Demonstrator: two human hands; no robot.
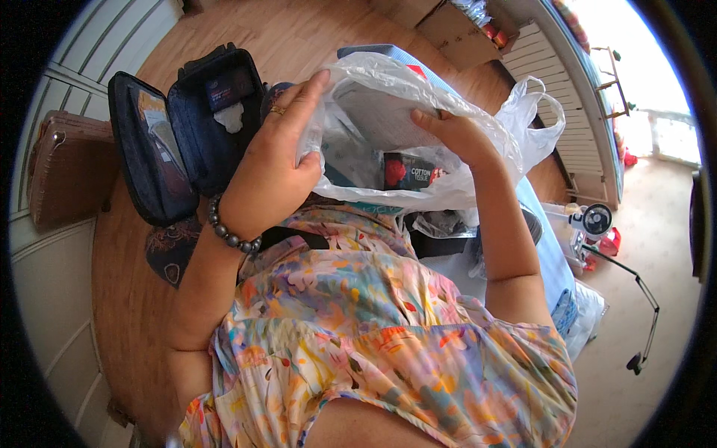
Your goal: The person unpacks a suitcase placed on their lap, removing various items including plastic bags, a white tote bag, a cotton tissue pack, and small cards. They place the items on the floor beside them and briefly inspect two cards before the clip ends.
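A white translucent plastic bag (351,190) gapes open in front of my body. My left hand (272,153), with a ring and a dark bead bracelet, holds its left edge, thumb at the opening and fingers stretched along the outside. At the opening's right side is my right hand (459,138), its thumb over the plastic and the other fingers mostly hidden; it seems to grip the bag. Inside lies a dark tissue pack (411,172) with red flowers. Beside it are a pale textured item (392,123) and a clear bluish package (351,157), partly covered by plastic.
Left of the bag stands an open dark zip case (198,153) with cards and a tissue in it. A brown quilted stool or box (71,168) is by the wall. Cardboard boxes (459,37), a second white bag (534,112), a small fan (596,220) and a jointed lamp (646,299) surround the right side.
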